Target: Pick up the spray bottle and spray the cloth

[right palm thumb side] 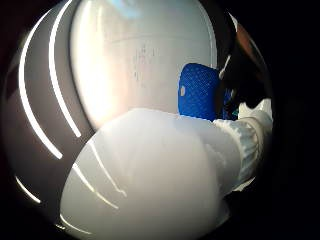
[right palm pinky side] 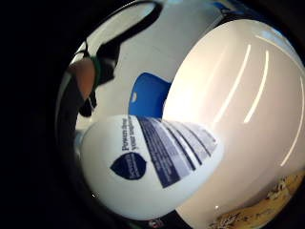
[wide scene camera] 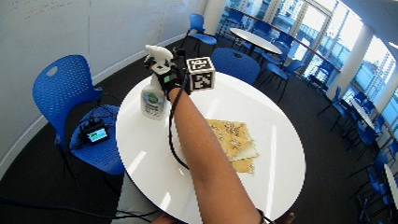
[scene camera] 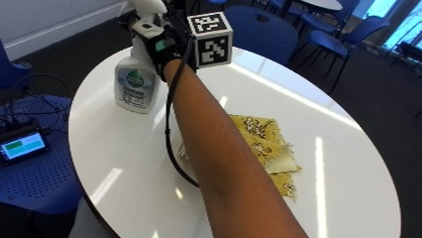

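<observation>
The fingers (scene camera: pixel 155 37) wrap the upright spray bottle's (scene camera: pixel 136 84) neck.

The white spray bottle (right palm pinky side: pixel 152 167) bulges close to the palm, its label with a dark blue drop emblem facing out. Behind it lies the white round table (right palm pinky side: pixel 238 109). A blue chair (right palm pinky side: pixel 147 95) stands beyond the table. Yellow patterned cloth (right palm pinky side: pixel 267 200) lies on the table.

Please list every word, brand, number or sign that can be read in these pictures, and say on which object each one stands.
"Power-free": on the spray bottle label; the second line, beginning "your", is cut off.
Brand name in the dark blue leaf emblem on the label: too blurred to read.
Small print in the blue panel: too small to read.
Small screen on the chair: unreadable.
</observation>
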A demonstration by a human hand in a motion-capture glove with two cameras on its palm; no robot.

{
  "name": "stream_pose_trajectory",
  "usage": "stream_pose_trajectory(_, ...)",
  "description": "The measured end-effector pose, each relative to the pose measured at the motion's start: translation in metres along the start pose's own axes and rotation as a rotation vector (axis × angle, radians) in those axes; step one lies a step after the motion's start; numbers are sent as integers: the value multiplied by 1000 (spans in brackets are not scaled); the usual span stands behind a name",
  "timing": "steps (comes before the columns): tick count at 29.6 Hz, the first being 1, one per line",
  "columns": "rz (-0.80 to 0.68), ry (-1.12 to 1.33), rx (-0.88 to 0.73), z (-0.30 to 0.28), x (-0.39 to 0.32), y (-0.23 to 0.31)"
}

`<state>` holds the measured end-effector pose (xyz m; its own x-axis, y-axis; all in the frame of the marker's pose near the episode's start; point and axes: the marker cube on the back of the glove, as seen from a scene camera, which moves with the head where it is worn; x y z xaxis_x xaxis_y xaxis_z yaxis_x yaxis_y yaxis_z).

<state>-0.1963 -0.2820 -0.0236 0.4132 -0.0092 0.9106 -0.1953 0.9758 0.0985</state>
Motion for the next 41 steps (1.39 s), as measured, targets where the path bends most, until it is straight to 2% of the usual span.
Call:
stream_pose_trajectory(10, -21, 81, -70, -1, -16, 0)
stream_pose_trajectory(32, -28, 122, -122, 25, 8, 20)
stream_pose_trajectory(41, -124, 282, -169, 24, 9, 51)
